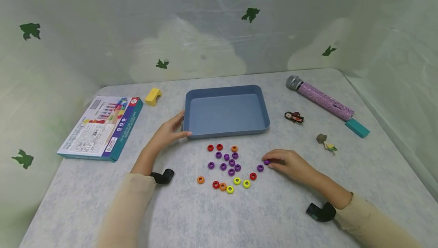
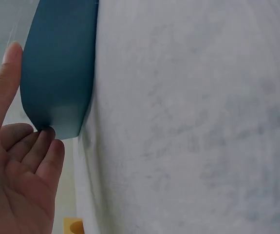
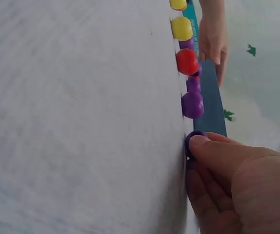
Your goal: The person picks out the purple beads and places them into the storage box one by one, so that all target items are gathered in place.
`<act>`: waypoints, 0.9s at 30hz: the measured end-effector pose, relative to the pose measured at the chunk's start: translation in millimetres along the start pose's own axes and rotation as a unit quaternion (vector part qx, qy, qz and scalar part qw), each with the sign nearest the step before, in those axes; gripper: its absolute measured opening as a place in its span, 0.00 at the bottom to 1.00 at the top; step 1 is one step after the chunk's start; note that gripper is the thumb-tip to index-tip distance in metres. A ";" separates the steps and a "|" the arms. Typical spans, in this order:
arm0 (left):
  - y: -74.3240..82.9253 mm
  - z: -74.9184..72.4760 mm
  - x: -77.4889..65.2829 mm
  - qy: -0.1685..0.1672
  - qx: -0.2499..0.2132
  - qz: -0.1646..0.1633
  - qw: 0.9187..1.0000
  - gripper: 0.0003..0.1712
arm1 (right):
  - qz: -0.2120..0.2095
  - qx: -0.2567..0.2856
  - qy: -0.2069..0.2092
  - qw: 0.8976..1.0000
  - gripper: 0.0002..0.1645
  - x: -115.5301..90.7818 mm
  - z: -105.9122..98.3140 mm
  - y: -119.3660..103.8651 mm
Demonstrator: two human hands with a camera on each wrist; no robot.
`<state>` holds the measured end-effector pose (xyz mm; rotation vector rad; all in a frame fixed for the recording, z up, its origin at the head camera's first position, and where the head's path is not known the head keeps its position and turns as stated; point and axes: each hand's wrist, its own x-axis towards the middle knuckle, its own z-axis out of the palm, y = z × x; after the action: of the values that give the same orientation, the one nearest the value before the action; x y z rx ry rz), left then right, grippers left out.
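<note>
Between thumb and fingertip, my right hand (image 1: 291, 164) pinches a purple bead (image 1: 266, 162) at table level, which also shows in the right wrist view. Beside it lies another purple bead (image 1: 260, 168), with a red bead (image 1: 253, 176) a little further left. My left hand (image 1: 166, 131) touches the near left corner of a blue-grey tray (image 1: 227, 133), its thumb straight and its other fingers relaxed against the tray's side. No bead shows inside the tray. Several purple, red, orange and yellow beads (image 1: 223, 167) are scattered on the table in front of it.
A boxed set (image 1: 92, 126) lies at the left, near a yellow arch block (image 1: 153, 96). On the right are a glittery pink microphone (image 1: 323, 100), a teal block (image 1: 357, 127), a small doll figure (image 1: 294, 117) and another small figure (image 1: 326, 143). Cloth walls (image 1: 205, 31) surround the table.
</note>
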<state>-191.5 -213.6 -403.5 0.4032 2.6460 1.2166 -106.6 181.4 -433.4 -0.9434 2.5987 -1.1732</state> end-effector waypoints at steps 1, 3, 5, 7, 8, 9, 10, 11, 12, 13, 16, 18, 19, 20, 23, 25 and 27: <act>-1.0 0.9 0.1 0.001 -0.005 -0.003 1.000 0.52 | -0.001 0.001 -0.001 1.000 0.15 0.5 0.1 0.2; -1.9 1.8 0.0 0.000 -0.015 -0.002 1.000 0.52 | 0.000 0.000 -0.001 1.000 0.14 1.6 -0.3 0.1; -2.1 2.2 -0.2 -0.001 -0.022 0.002 1.000 0.51 | 0.007 0.005 0.001 1.000 0.13 3.3 -2.2 -1.8; -2.1 2.4 -0.3 -0.003 -0.027 0.000 1.000 0.51 | 0.013 0.019 0.008 1.000 0.13 7.1 -6.8 -5.6; -2.0 2.4 -0.2 -0.003 -0.028 0.000 1.000 0.51 | 0.014 0.023 0.014 1.000 0.13 10.0 -10.2 -8.0; -2.0 2.5 -0.1 -0.003 -0.031 -0.002 1.000 0.51 | 0.012 0.028 0.023 0.999 0.13 13.6 -14.1 -10.5; -2.2 2.4 0.0 -0.004 -0.033 -0.003 0.999 0.51 | 0.009 0.032 0.031 0.999 0.13 18.0 -18.6 -13.5; -2.3 2.4 0.0 -0.004 -0.034 -0.004 0.999 0.51 | 0.002 0.035 0.042 0.999 0.13 23.2 -23.2 -16.1; -2.5 2.1 0.0 -0.005 -0.032 -0.005 0.999 0.51 | -0.006 0.034 0.053 0.998 0.14 29.2 -27.9 -18.2; -2.6 2.2 -0.2 -0.005 -0.032 -0.007 0.999 0.51 | -0.015 0.029 0.065 0.997 0.14 35.9 -32.8 -20.0; -2.9 2.4 -0.5 -0.005 -0.029 -0.013 0.999 0.51 | -0.026 0.029 0.098 0.994 0.14 60.4 -44.6 -22.5; -2.5 2.0 -0.8 -0.005 -0.023 -0.018 1.000 0.51 | -0.017 0.041 0.112 0.993 0.14 79.7 -48.4 -20.5; -2.3 2.0 -0.6 -0.002 -0.024 -0.020 1.000 0.51 | -0.006 0.050 0.114 0.992 0.14 89.5 -49.0 -18.4; -2.2 2.0 -0.4 -0.001 -0.023 -0.021 1.000 0.51 | 0.009 0.063 0.114 0.991 0.15 98.9 -48.4 -15.5; -1.7 1.8 0.1 0.001 -0.023 -0.024 0.999 0.51 | 0.053 0.082 0.103 0.990 0.16 124.4 -42.9 -4.8; -1.7 2.2 0.8 0.003 -0.028 -0.022 0.999 0.51 | 0.075 0.085 0.089 0.990 0.16 137.6 -37.3 3.0; -1.8 2.3 1.1 0.001 -0.029 -0.021 0.999 0.51 | 0.086 0.075 0.074 0.991 0.16 148.0 -31.8 9.3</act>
<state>-192.2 -212.7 -406.5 0.3365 2.5998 1.2781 -240.2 118.1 -399.7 -0.6100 2.5958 -1.4145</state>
